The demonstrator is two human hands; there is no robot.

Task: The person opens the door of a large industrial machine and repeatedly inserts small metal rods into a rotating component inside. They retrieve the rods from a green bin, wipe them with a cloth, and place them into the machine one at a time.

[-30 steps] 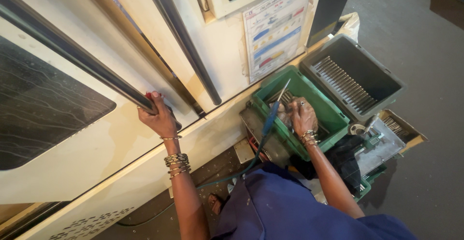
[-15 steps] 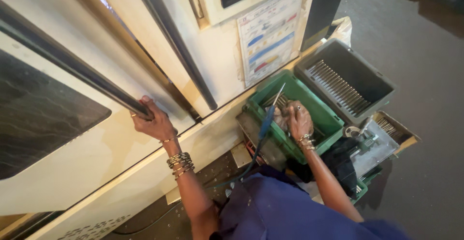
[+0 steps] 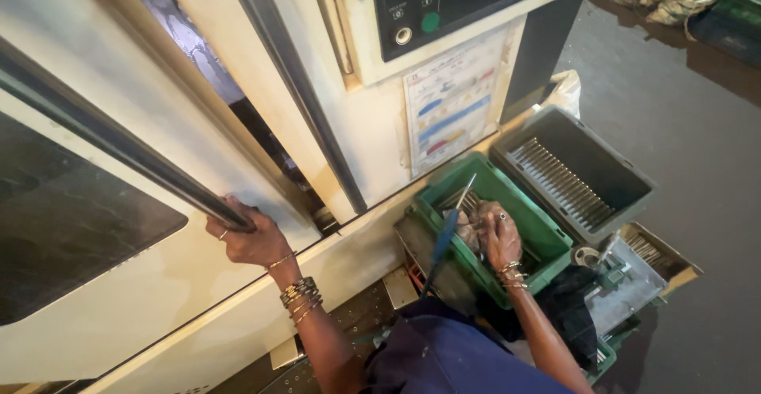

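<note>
The left hand (image 3: 250, 239) is closed round the lower end of the door bar (image 3: 119, 160), a dark metal rod whose long axis runs from upper left down to lower right across the cream machine door (image 3: 119, 307). The fingers wrap it from below, so the bar lies right inside the grip, at the door's edge beside the dark opening.

The right hand (image 3: 498, 235) is well apart from the bar, down in the green crate (image 3: 547, 239) that sits against the machine's base. Its fingers are curled onto a grey bundle (image 3: 472, 227) in the crate, probably a rag or small parts; I cannot tell how firmly they grip it. A blue tube (image 3: 445, 231) slants upright just on the bar side of that hand. A grey crate (image 3: 626, 184) of ribbed parts stands beyond the green one.
</note>
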